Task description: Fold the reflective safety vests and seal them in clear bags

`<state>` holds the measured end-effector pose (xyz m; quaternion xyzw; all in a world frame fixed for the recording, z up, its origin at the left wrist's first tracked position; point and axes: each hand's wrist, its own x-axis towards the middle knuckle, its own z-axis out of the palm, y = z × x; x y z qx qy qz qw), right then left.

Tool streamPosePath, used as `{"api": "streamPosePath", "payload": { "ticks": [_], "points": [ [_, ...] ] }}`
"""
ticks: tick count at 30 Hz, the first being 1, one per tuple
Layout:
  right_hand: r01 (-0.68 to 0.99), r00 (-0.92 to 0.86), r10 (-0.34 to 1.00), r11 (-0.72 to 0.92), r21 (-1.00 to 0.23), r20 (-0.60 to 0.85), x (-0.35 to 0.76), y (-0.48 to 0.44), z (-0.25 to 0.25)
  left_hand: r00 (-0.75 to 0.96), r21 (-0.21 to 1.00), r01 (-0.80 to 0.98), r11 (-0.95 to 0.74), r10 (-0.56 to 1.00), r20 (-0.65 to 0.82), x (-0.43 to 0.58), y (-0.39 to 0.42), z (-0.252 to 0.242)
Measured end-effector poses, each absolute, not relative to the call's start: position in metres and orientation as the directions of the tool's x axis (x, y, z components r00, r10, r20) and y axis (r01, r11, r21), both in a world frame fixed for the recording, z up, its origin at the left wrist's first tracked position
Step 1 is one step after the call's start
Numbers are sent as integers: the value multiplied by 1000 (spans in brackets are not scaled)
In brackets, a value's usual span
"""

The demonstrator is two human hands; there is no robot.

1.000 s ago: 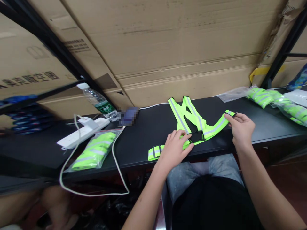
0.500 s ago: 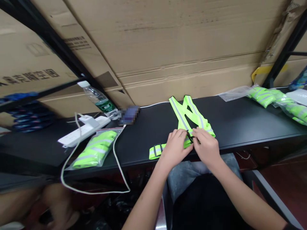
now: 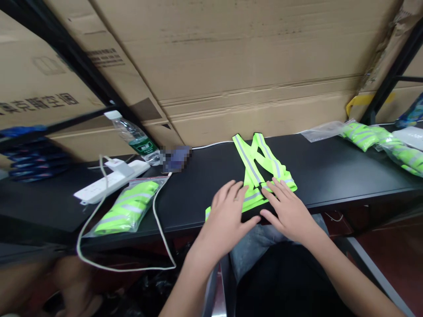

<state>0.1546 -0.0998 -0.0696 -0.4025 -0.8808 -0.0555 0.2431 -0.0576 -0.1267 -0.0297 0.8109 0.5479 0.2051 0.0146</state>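
A neon-yellow reflective vest [image 3: 250, 164] of elastic straps with grey stripes lies on the black table, its two shoulder straps crossing and pointing to the back. A black buckle [image 3: 260, 187] shows at the middle of its waist belt. My left hand [image 3: 228, 216] is spread over the left part of the belt, hiding some of it. Beside the buckle, my right hand [image 3: 287, 211] rests with fingers apart on or just above the belt's right part; whether it touches, I cannot tell. Neither hand grips anything.
On the left are a bagged vest [image 3: 128, 209], a white power strip [image 3: 110, 179] with a looping cable, a water bottle [image 3: 137, 140] and a blurred phone [image 3: 177, 159]. More bagged vests [image 3: 361, 135] lie at the right. Cardboard [image 3: 264, 57] stands behind the table [image 3: 201, 189].
Both hands have let go of the buckle and opened. My left hand has moved left and nearer me, my right hand slightly nearer me. The vest stays in place.
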Motion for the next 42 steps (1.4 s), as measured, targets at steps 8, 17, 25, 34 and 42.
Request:
{"api": "streamPosePath", "payload": {
  "ticks": [8, 17, 25, 34, 42],
  "points": [
    [771, -532, 675, 636, -39, 511, 148, -111, -80, 167, 355, 911, -207, 976, 142, -115, -148, -17],
    [764, -519, 654, 644, -46, 550, 148, -110, -84, 70, 627, 776, -65, 997, 17, -130, -139, -5],
    [766, -509, 637, 642, -32, 579, 148, -108, -86, -105, 920, 297, -256, 949, 298, -106, -94, 0],
    [776, -493, 655, 629, -51, 573, 147, -109, -88, -54, 966, 112, -234, 969, 241, -64, -69, -5],
    [772, -483, 658, 631, -72, 578, 148, -109, -88, 59, 753, 635, -170, 983, 172, -111, -114, -12]
  ]
}}
